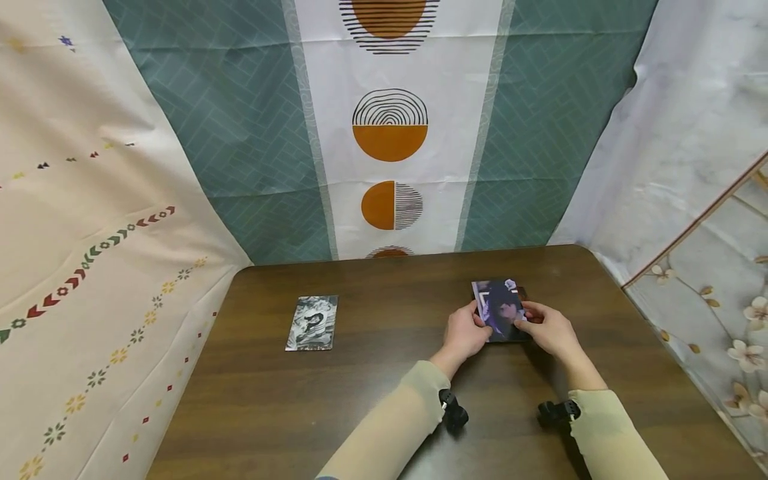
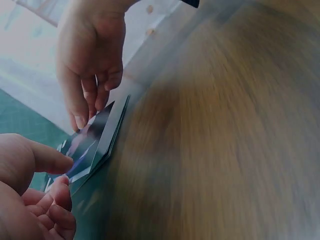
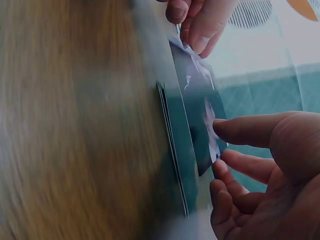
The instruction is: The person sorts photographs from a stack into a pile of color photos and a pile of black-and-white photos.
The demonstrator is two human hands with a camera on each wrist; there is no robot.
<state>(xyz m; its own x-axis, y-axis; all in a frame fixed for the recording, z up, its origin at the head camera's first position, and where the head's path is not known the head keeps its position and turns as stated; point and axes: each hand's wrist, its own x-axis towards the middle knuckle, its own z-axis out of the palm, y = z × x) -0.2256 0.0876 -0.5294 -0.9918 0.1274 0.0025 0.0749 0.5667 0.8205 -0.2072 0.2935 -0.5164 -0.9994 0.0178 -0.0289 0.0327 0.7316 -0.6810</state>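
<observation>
Both hands hold a glossy photo card (image 1: 501, 307) with a dark purple picture, at the right of the table. My left hand (image 1: 465, 333) pinches its left edge, thumb on top and fingers below. On the opposite edge, my right hand (image 1: 547, 328) pinches it between thumb and fingers. Under the held card lies a small stack of cards (image 3: 172, 150), its layered edges visible in the right wrist view; the held card hides most of their faces. A black-and-white photo card (image 1: 313, 323) lies flat by itself on the left part of the table.
The brown wooden table (image 1: 372, 387) has its far edge against a green and white patterned cloth (image 1: 390, 193). Pale cloths hang at the left (image 1: 120, 267) and right. A black wrist camera (image 1: 453, 412) sits on each sleeve.
</observation>
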